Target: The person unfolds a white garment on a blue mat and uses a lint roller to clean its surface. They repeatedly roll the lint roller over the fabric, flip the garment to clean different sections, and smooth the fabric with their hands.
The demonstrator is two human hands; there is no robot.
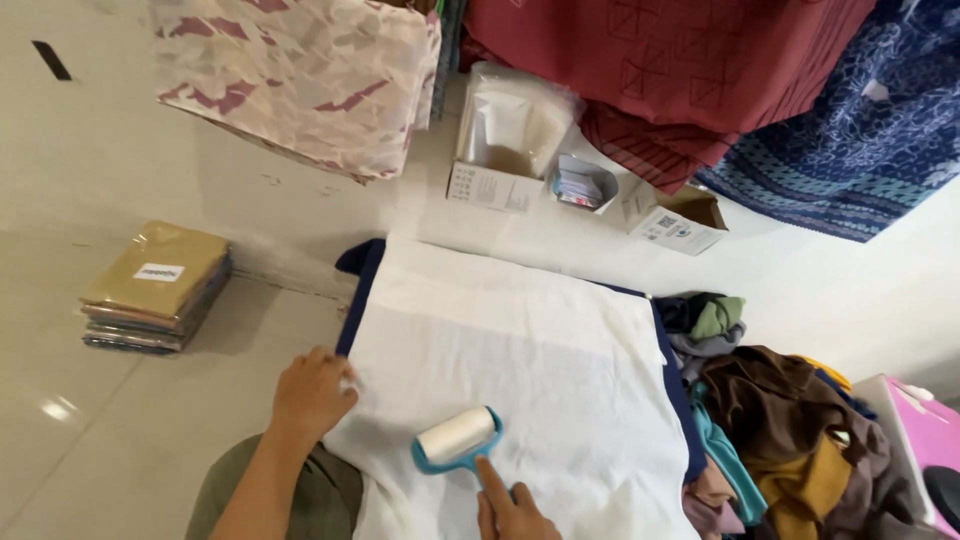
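A white cloth (pixel 520 350) lies spread flat over a dark blue pad (pixel 362 272) on the floor. My left hand (pixel 310 392) presses down on the cloth's left edge, fingers curled. My right hand (pixel 512 508) holds the handle of a teal lint roller (pixel 458 437), index finger stretched along the handle. The roller's white drum rests on the cloth near its front edge.
A heap of mixed garments (pixel 775 430) lies right of the cloth, beside a pink box (pixel 925 440). A stack of packaged folded cloths (pixel 158 287) sits at left. Open cardboard boxes (pixel 500 165) stand behind, under hanging patterned fabrics (pixel 300 70).
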